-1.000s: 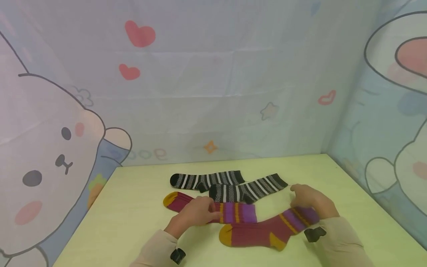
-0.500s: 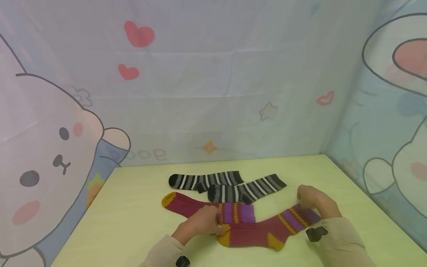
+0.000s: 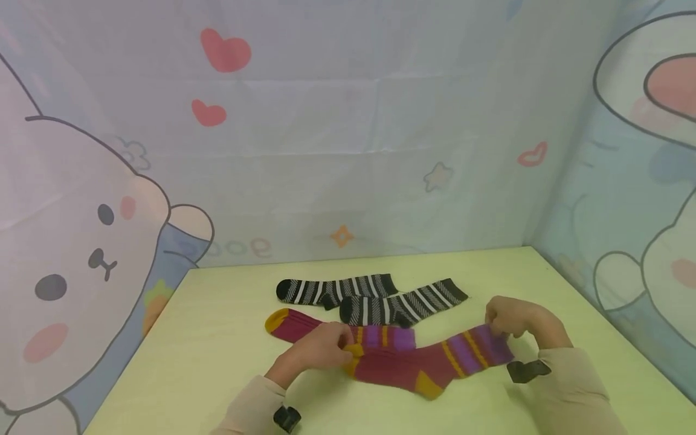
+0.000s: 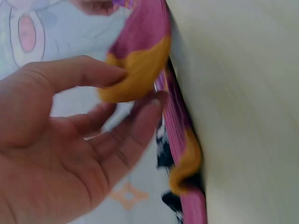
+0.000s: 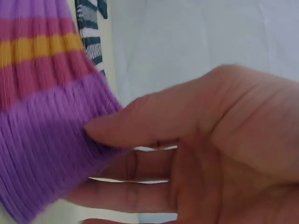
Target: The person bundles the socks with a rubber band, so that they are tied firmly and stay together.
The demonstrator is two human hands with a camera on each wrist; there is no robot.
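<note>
Front maroon sock (image 3: 399,367): held slantwise at the lower centre of the head view, between both hands; the rear maroon sock (image 3: 298,326) is partly hidden behind it.
Mustard toe (image 4: 140,72): pinched between thumb and fingers of the left hand (image 3: 324,347), and apparently lifted off the table (image 3: 201,356).
Purple cuff (image 5: 51,135): pinched at one edge by the right hand (image 3: 513,317), at centre right of the frame.
Striped socks (image 3: 429,301): laid just above, near mid-frame.
Slip risk: the toe could be lost, since it seems caught only near its tip.
Drag risk: the rear maroon sock might be rucked if brushed; whether the two touch cannot be told.
Stretch risk: the ribbing could be twisted by uneven pulling.
</note>
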